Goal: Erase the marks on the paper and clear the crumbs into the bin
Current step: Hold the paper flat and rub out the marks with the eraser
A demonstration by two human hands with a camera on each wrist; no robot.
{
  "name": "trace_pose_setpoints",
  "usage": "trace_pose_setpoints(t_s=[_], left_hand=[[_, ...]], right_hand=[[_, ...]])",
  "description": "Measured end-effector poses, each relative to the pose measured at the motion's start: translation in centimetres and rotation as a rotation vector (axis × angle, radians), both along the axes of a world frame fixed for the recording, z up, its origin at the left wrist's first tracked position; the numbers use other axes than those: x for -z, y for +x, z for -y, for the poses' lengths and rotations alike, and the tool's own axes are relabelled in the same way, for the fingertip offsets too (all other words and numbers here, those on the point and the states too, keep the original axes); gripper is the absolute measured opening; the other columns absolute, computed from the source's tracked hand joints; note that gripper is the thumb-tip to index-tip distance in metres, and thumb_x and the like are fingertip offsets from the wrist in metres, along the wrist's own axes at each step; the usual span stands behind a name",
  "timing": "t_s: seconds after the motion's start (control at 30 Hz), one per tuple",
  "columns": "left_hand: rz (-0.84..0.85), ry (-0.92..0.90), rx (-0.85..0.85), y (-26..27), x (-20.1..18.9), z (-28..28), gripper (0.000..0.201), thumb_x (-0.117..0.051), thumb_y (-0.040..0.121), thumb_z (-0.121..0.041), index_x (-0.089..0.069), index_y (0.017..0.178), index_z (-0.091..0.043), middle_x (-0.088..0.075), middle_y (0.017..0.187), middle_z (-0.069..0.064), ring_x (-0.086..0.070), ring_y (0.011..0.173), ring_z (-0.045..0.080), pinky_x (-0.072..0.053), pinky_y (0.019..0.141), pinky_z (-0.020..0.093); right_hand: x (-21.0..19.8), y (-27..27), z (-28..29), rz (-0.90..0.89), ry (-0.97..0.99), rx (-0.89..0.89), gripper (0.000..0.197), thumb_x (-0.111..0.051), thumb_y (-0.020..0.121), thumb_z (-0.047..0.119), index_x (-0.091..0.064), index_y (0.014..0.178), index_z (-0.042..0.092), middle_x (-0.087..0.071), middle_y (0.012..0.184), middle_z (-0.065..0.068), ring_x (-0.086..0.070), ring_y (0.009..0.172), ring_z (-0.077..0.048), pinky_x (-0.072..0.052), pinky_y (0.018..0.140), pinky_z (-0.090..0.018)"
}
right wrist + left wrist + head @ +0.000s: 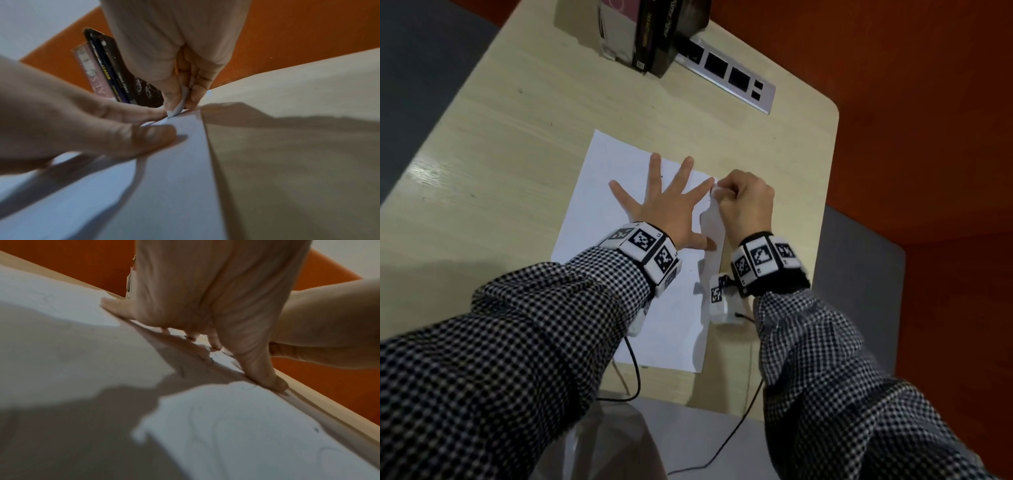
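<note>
A white sheet of paper [599, 192] lies on the light wooden desk [517, 113]. My left hand [667, 202] lies flat on the sheet with fingers spread wide, pressing it down. Just right of its index finger, my right hand [743, 202] pinches a small white eraser [180, 104] between thumb and fingers, its tip on the paper near the sheet's right edge. Small dark marks and crumbs [211, 359] dot the paper by the left fingertips. Faint pencil curves [205, 423] show nearer the wrist. No bin is in view.
Books [650, 31] stand at the desk's far edge beside a socket strip [729, 72]. An orange wall [911, 102] runs along the right. A grey chair [859, 281] sits at the right, and cables [633, 373] hang off the near edge.
</note>
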State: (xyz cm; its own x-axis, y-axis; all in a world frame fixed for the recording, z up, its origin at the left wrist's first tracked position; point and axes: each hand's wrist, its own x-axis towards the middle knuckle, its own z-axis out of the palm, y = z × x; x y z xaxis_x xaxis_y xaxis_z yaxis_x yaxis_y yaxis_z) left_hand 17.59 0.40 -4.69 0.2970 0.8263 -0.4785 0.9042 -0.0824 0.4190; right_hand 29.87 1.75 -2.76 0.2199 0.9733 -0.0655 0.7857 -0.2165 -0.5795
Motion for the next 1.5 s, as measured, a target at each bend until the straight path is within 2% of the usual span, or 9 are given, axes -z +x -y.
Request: trace_pose_setpoints(t_s=[0.13,0.33,0.47,0.6,0.83,1.03,1.17,1.33,1.5], left_hand=[[-0.005,-0.006,0.001,0.0,0.0,0.0,0.099,-0.060,0.074,-0.072,0.006,0.146,-0.055,0.030,0.155,-0.017,0.036,0.140,0.029,0.005,0.092,0.085],[0.001,-0.008,-0.002,0.1,0.2,0.0,0.102,-0.060,0.071,-0.074,0.007,0.146,-0.055,0.030,0.155,-0.018,0.036,0.139,0.029,0.008,0.090,0.084],[-0.007,0.001,-0.009,0.1,0.1,0.0,0.091,-0.058,0.082,-0.065,0.007,0.145,-0.056,0.031,0.155,-0.017,0.036,0.140,0.029,0.007,0.091,0.085],[0.007,0.012,-0.018,-0.1,-0.5,-0.2,0.099,-0.066,0.076,-0.063,0.001,0.148,-0.052,0.025,0.157,-0.016,0.032,0.142,0.029,0.006,0.093,0.084],[-0.014,0.000,-0.049,-0.4,0.0,0.1,0.103,-0.063,0.072,-0.071,0.005,0.147,-0.054,0.030,0.155,-0.015,0.034,0.141,0.028,0.005,0.093,0.084],[-0.001,0.005,-0.037,-0.4,0.1,0.1,0.109,-0.066,0.066,-0.075,0.004,0.147,-0.053,0.028,0.156,-0.015,0.035,0.140,0.028,0.010,0.091,0.083],[-0.011,-0.006,-0.048,-0.5,-0.1,-0.1,0.095,-0.063,0.081,-0.056,0.005,0.147,-0.054,0.031,0.155,-0.015,0.035,0.140,0.028,0.007,0.093,0.084],[-0.005,0.004,-0.035,-0.4,0.0,0.0,0.106,-0.066,0.070,-0.071,0.006,0.146,-0.054,0.029,0.156,-0.015,0.034,0.141,0.029,0.008,0.091,0.083],[-0.025,-0.010,-0.032,-0.4,0.0,-0.3,0.096,-0.060,0.079,-0.066,0.007,0.146,-0.054,0.032,0.154,-0.015,0.034,0.140,0.029,0.006,0.093,0.084]], right_hand=[[0.0,-0.7,3.5,0.006,-0.017,-0.086,0.011,-0.055,0.078,0.004,-0.064,0.072,0.003,-0.065,0.078,-0.016,-0.058,0.070,-0.028,-0.045,0.060,-0.032],[0.2,-0.3,0.6,0.026,-0.010,-0.037,0.011,-0.056,0.077,0.002,-0.066,0.073,0.004,-0.067,0.079,-0.015,-0.060,0.073,-0.028,-0.039,0.059,-0.025],[0.4,-1.0,3.6,-0.018,-0.012,-0.084,0.009,-0.057,0.074,0.002,-0.064,0.069,0.005,-0.065,0.074,-0.015,-0.060,0.069,-0.030,-0.050,0.061,-0.036],[0.4,-0.6,2.2,-0.034,-0.040,-0.050,0.015,-0.056,0.074,-0.001,-0.069,0.073,0.008,-0.068,0.080,-0.011,-0.062,0.077,-0.027,-0.053,0.069,-0.036],[0.3,-1.0,4.0,-0.036,-0.012,-0.111,0.012,-0.056,0.073,-0.001,-0.065,0.068,0.005,-0.065,0.075,-0.015,-0.060,0.071,-0.031,-0.052,0.062,-0.038],[0.0,-1.0,0.1,-0.019,-0.012,-0.065,0.012,-0.056,0.074,0.000,-0.067,0.069,0.004,-0.068,0.075,-0.015,-0.061,0.072,-0.030,-0.049,0.062,-0.031],[0.0,-1.6,4.8,-0.003,-0.048,-0.161,0.010,-0.058,0.074,0.002,-0.064,0.065,0.004,-0.065,0.072,-0.016,-0.061,0.069,-0.032,-0.052,0.062,-0.041],[-0.7,-1.4,0.7,-0.030,-0.039,-0.072,0.015,-0.055,0.071,-0.001,-0.068,0.068,0.005,-0.069,0.076,-0.013,-0.063,0.072,-0.030,-0.054,0.066,-0.041],[0.2,-1.1,4.0,-0.084,-0.145,-0.120,0.013,-0.056,0.072,0.007,-0.063,0.064,0.015,-0.064,0.071,-0.008,-0.063,0.072,-0.033,-0.055,0.064,-0.049]])
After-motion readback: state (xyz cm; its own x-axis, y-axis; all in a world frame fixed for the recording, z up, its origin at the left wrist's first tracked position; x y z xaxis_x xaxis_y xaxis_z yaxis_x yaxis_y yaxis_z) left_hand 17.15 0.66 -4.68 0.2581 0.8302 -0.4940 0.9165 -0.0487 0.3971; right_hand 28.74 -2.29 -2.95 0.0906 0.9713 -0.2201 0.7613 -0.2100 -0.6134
